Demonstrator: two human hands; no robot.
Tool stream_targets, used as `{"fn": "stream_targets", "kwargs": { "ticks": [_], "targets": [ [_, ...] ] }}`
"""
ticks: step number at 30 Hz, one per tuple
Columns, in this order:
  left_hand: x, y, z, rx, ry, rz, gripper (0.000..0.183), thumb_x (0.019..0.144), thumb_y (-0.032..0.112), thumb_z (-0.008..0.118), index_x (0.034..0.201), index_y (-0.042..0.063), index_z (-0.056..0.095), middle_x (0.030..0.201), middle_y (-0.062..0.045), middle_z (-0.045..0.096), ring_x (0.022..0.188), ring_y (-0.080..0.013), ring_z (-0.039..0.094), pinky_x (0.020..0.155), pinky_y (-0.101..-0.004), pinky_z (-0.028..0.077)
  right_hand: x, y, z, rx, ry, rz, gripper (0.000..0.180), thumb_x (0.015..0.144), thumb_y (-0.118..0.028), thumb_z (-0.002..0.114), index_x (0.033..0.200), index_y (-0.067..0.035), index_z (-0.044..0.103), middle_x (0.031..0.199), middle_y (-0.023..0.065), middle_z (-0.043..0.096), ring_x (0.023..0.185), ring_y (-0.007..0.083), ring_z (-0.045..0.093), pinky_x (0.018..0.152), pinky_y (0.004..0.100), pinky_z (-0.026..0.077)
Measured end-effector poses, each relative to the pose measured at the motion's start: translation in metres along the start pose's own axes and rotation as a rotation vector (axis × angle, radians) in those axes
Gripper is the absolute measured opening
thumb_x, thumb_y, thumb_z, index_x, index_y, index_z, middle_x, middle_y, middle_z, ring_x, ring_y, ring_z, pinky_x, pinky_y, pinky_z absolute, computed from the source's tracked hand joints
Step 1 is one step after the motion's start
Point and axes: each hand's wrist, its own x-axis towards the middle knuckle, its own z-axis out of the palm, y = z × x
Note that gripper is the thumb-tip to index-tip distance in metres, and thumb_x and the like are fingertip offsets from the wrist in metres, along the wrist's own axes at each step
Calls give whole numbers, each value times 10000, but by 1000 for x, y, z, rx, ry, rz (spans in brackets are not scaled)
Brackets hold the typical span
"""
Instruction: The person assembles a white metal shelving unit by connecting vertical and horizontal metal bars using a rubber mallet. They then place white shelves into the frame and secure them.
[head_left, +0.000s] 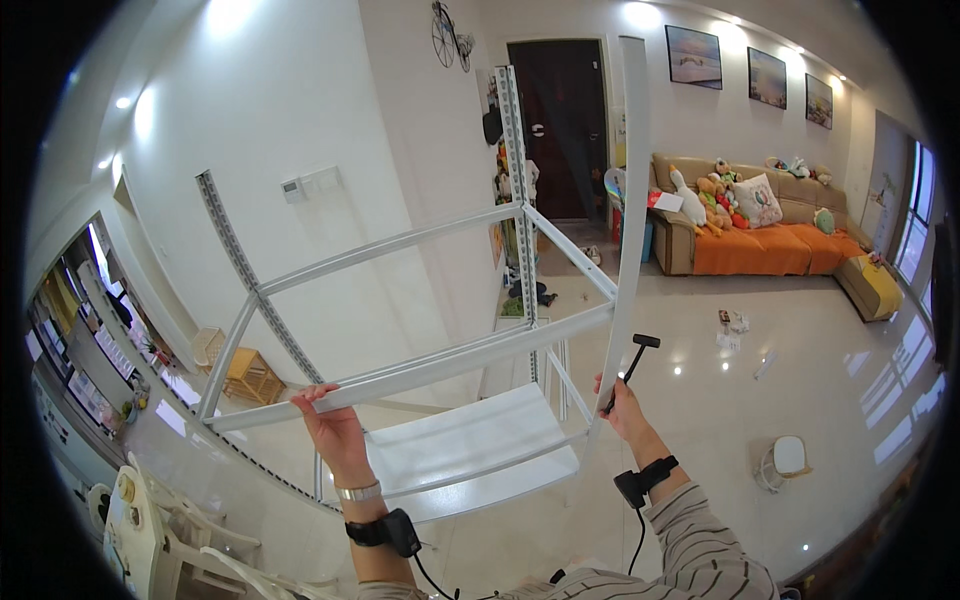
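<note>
A white metal shelving frame stands before me, with slotted uprights (232, 232) at its corners. My left hand (336, 435) grips the long front beam (465, 355) near its left end, fingers over the top edge. In my right hand (625, 414) is a black mallet (635, 361), held by its handle with the head up. That hand is against the tall front right upright (631, 187), its fingertips partly hidden behind it. Lower in the frame lies a white shelf panel (480, 431).
Chairs (195, 517) and a dining table (139, 517) stand at lower left. A small white stool (787, 456) is on the floor at right. Small items (727, 322) lie near the sofa (772, 247). Behind the frame are a wall (300, 112) and a dark door (562, 150).
</note>
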Motion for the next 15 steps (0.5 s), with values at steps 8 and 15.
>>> {"fn": "stream_targets", "kwargs": {
  "ticks": [8, 15],
  "targets": [
    [4, 9, -6, 164, 91, 1, 226, 888, 264, 577, 907, 40, 553, 905, -37, 592, 946, -178, 565, 904, -311, 458, -4, 2, 2, -29, -8, 11, 302, 932, -400, 371, 1013, -213, 594, 840, -69, 575, 740, 84, 489, 625, 295, 388],
    [-20, 3, 9, 537, 328, -12, 219, 909, 251, 581, 1013, 61, 549, 990, -58, 599, 980, -189, 576, 882, -307, 463, -7, -11, -2, -65, -53, 34, 348, 945, -440, 398, 1078, -172, 575, 993, -35, 578, 932, 99, 511, 702, 367, 456]
  ]
}}
